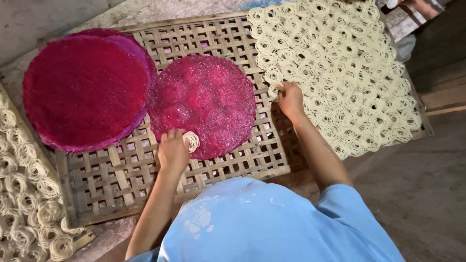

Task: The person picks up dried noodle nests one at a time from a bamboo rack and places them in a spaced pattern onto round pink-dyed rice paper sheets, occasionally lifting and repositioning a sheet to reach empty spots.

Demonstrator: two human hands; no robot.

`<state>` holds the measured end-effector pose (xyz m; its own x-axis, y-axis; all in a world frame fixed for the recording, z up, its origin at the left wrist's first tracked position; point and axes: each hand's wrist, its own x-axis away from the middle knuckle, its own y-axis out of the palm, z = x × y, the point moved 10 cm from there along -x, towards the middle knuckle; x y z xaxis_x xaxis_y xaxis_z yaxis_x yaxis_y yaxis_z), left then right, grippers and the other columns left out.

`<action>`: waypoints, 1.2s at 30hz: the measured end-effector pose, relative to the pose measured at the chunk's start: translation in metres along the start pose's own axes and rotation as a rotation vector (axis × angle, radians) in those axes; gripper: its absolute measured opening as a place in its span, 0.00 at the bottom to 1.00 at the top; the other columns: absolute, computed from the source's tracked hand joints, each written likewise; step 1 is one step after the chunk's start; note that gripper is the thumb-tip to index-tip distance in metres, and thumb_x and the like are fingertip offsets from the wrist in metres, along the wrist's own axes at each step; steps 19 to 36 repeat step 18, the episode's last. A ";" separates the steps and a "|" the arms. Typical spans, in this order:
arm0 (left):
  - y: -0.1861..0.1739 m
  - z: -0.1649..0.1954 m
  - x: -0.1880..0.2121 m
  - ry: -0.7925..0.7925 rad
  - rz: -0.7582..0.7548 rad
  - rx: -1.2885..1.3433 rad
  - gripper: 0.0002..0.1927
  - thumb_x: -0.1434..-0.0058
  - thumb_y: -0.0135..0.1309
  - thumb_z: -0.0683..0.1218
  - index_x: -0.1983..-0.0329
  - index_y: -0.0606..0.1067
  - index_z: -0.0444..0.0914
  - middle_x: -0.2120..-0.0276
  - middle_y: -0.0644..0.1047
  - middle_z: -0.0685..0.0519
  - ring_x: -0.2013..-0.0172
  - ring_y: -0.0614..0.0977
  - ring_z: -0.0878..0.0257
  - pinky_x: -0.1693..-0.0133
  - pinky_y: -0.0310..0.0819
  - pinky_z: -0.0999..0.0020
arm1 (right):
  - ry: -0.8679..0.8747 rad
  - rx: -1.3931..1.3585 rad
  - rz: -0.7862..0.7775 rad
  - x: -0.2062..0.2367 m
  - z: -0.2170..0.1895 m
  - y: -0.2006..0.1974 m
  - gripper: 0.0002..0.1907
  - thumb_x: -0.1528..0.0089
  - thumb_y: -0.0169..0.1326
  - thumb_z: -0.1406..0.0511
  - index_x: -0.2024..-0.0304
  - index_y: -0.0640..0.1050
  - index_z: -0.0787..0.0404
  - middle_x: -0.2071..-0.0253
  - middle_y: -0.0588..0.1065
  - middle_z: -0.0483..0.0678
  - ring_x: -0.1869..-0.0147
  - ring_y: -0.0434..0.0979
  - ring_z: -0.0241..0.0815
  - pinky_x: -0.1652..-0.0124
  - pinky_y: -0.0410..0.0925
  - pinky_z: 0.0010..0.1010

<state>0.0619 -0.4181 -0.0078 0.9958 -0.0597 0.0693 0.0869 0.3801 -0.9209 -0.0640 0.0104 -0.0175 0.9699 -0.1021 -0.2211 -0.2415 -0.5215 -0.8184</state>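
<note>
My left hand (172,149) holds a small pale noodle coil (191,141) at the near edge of a round magenta mesh mat (201,102). That mat lies on a woven bamboo tray (126,170). My right hand (290,99) grips a noodle coil at the left edge of a large spread of cream noodle coils (340,73), which covers the right part of the tray. A stack of darker red round mats (85,90) lies on the tray's left end.
A second tray with noodle coils (24,194) sits at the lower left. My blue shirt (262,223) fills the bottom centre. Brown floor (422,184) lies to the right, concrete (43,19) at the upper left.
</note>
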 end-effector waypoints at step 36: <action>-0.005 0.180 0.018 0.394 -0.242 0.679 0.17 0.38 0.62 0.50 0.51 0.74 0.37 0.54 0.79 0.46 0.57 0.87 0.57 0.57 0.83 0.61 | 0.647 -1.161 -0.738 0.157 -0.111 0.040 0.21 0.32 0.51 0.58 0.39 0.76 0.59 0.46 0.79 0.53 0.46 0.80 0.46 0.47 0.73 0.42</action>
